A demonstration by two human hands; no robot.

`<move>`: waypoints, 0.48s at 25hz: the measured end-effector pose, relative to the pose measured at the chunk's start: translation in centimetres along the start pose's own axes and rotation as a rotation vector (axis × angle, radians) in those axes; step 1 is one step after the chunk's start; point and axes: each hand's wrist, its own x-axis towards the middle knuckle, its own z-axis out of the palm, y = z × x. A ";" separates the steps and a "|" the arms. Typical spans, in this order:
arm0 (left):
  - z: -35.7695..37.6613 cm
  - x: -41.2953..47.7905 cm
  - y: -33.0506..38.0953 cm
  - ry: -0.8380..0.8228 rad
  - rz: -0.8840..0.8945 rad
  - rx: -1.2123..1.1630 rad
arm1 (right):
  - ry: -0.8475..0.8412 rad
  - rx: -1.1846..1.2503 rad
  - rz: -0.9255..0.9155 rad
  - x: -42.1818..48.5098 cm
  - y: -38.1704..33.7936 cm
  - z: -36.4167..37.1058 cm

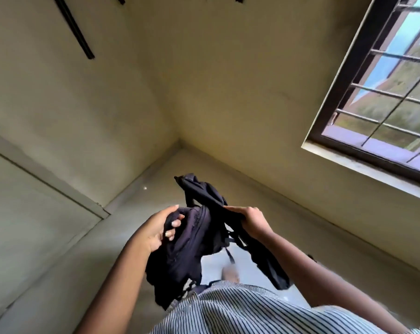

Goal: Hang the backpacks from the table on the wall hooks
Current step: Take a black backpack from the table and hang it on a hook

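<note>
Yellow wall corner [180, 141], backpack [192, 237] gripped between both hands' fingers [174, 224]

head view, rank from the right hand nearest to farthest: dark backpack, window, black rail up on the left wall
1. Dark backpack: held in the right hand itself, left hand on its other side.
2. Window: up on the right wall.
3. Black rail: high on the left wall, farthest.
</note>
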 end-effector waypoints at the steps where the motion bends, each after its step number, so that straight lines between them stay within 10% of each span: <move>1: -0.5 1.1 1.2 -0.005 -0.008 -0.048 | -0.021 -0.023 0.042 2.1 -0.3 -0.2; 6: -2.6 6.1 6.3 0.022 0.046 -0.334 | -0.101 0.052 0.089 8.8 -3.4 -0.4; 12: -4.8 9.5 10.8 -0.023 0.068 -0.596 | -0.111 0.854 0.229 9.7 -7.4 0.8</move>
